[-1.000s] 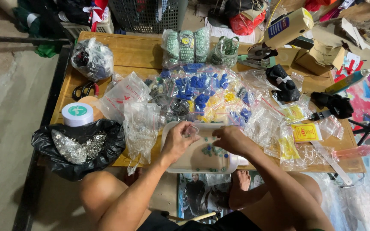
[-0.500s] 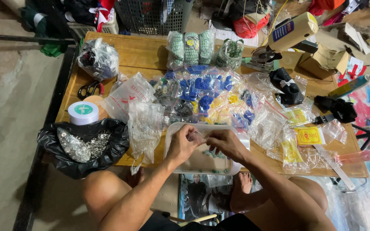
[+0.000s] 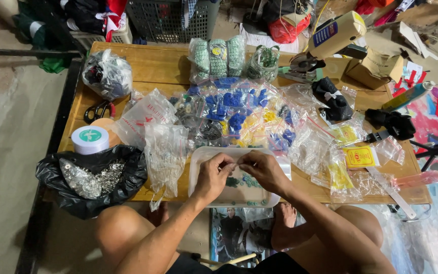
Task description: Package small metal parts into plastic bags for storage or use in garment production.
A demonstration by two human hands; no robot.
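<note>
My left hand (image 3: 215, 175) and my right hand (image 3: 262, 171) meet fingertip to fingertip over a clear plastic tray (image 3: 198, 157) at the low wooden table's front edge. Between the fingertips is something tiny and pale, too small to identify; both hands pinch it. Several small green beads (image 3: 241, 181) lie scattered on the tray's bottom under my hands. My bare knees show below the table.
Many clear zip bags of blue and yellow bits (image 3: 236, 109) crowd the table (image 3: 153, 63). A black bag of silver pieces (image 3: 91, 175), a white tape roll (image 3: 90, 139) and scissors (image 3: 99, 110) sit left. Black items (image 3: 333, 99), a cardboard box (image 3: 376, 68) and a yellow packet (image 3: 360, 157) lie right.
The view has shifted slightly; my hands stay over the tray, fingertips drawn closer together on the tiny item.
</note>
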